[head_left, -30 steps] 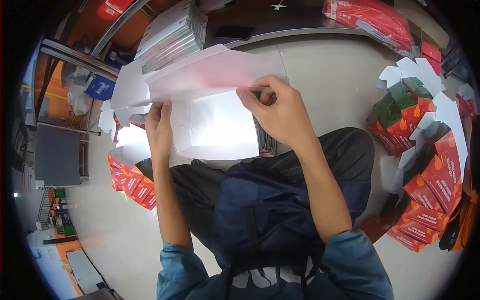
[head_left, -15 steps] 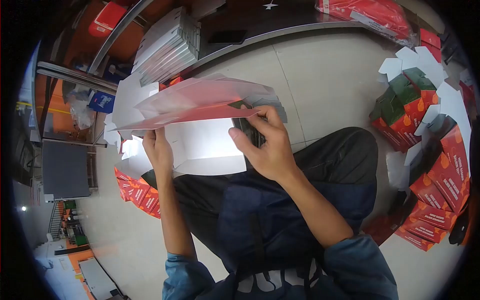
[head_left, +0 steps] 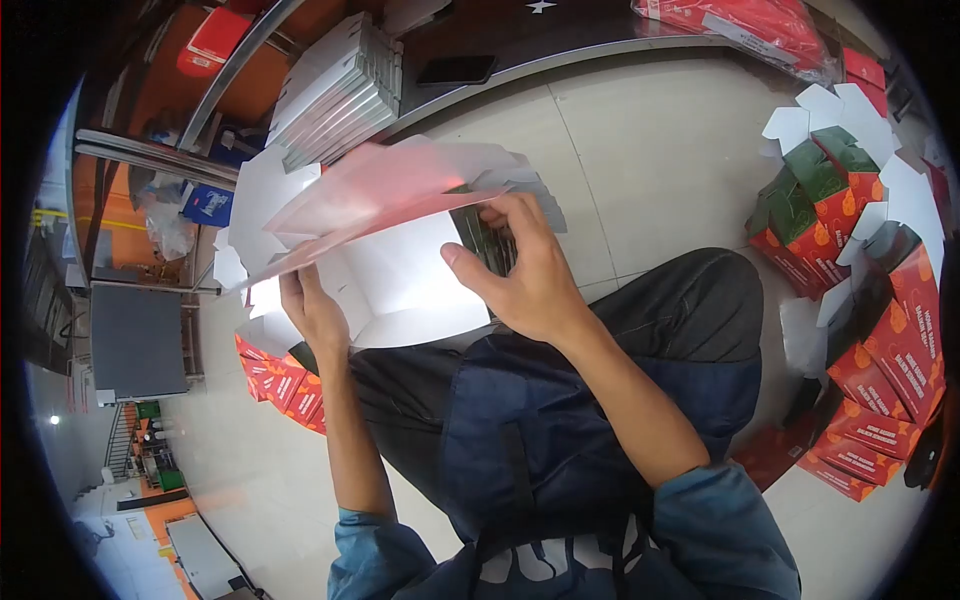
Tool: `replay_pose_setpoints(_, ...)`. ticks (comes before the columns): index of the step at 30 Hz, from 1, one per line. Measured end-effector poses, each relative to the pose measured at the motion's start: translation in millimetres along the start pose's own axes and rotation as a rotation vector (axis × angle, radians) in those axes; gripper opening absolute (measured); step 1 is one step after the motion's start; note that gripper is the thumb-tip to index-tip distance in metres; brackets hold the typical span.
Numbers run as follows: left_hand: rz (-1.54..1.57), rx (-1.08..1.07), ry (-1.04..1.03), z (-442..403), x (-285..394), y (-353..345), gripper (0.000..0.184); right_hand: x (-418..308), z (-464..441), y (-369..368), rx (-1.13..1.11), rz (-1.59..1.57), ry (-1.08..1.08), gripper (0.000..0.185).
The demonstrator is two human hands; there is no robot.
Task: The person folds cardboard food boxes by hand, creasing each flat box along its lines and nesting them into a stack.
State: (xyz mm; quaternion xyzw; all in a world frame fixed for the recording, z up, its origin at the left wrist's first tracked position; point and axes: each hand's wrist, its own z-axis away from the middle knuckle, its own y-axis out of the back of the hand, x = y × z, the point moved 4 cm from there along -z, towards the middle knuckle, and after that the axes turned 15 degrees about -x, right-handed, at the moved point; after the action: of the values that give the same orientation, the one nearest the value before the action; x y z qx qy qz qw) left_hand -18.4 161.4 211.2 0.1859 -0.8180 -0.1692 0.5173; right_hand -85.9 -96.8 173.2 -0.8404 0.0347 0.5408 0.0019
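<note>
In front of my lap is a partly folded cardboard box [head_left: 405, 275] with a bright white inside and a dark green side panel. Its broad, translucent-looking reddish flap [head_left: 385, 195] stands tilted over the opening, blurred at its edges. My left hand [head_left: 318, 315] grips the box near its left side, fingertips hidden behind the flap. At the right end, my right hand [head_left: 528, 270] has its fingers curled over the flap's edge by the green panel, the thumb held apart over the opening.
Several red cartons [head_left: 865, 390] with white flaps crowd the floor at right. More red cartons [head_left: 285, 380] lie at left beyond my forearm. A stack of flat silvery-white pieces [head_left: 335, 95] and a phone [head_left: 457, 70] rest on the dark low surface ahead.
The flap has tilted, its left end dropping slightly and its right end rising. My right hand has moved a little left and up with it; my left hand stays nearly in place.
</note>
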Motion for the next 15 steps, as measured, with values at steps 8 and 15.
replay_pose_setpoints(8,-0.113,-0.145,0.153,-17.5,0.9,21.0,0.029,-8.3,-4.5,-0.8,-0.067,0.046,-0.089,0.051)
replay_pose_setpoints(15,-0.157,-0.386,0.429,-34.0,4.9,37.6,0.028,-11.5,-15.0,0.2,-0.113,0.185,-0.099,0.048)
